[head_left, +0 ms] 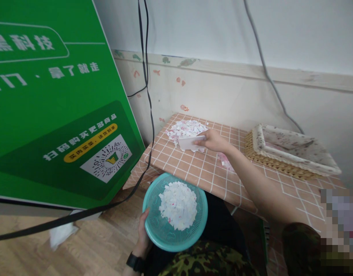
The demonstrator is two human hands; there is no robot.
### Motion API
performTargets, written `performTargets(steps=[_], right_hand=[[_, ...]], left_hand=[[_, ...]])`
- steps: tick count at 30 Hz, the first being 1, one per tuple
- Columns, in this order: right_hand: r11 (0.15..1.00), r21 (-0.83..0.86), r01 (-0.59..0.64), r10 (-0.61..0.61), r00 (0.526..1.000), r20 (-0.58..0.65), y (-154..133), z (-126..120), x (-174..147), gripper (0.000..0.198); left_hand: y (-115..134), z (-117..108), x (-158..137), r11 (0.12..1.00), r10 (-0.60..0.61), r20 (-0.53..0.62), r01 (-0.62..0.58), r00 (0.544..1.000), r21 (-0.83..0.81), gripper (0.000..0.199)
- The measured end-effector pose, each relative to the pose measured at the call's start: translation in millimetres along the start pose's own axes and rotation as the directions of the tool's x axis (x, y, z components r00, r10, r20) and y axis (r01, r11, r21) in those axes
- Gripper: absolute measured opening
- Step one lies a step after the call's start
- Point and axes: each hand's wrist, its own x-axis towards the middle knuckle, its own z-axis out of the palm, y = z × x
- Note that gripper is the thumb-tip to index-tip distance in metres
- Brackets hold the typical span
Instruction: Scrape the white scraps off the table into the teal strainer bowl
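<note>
My left hand grips the rim of a round teal plastic colander, held just below the table's front edge. A heap of white paper scraps, a few with pink marks, lies inside it. My right hand reaches over the table and is closed on a flat white scraper-like piece. That piece stands against the near side of a pile of paper scraps on the table. A smaller bunch of pinkish scraps lies by my right forearm, which partly hides it.
A cloth-lined wicker basket stands on the right of the checked tablecloth. A tall green panel rises at the left. A black cable hangs in front of the table's left end. White plastic lies on the wooden floor.
</note>
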Motion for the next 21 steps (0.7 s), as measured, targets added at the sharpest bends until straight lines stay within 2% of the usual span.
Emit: performTargets(steps=[9, 18, 21], right_hand=[[0.999, -0.02, -0.042, 0.041, 0.998, -0.044, -1, -2, 2, 0.024], [0.992, 0.033, -0.118, 0.122, 0.982, -0.146, 14, 21, 8, 0.029], [0.99, 0.087, -0.113, 0.124, 0.984, -0.126, 17, 26, 7, 0.031]], left_hand=[[2, 5, -3, 0.999, -0.033, 0.002, 0.033, 0.999, -0.018, 0.028], [4, 7, -5, 1.0, -0.031, -0.017, 0.031, 0.999, -0.001, 0.03], [5, 8, -6, 1.0, -0.016, -0.009, 0.016, 1.0, -0.002, 0.029]])
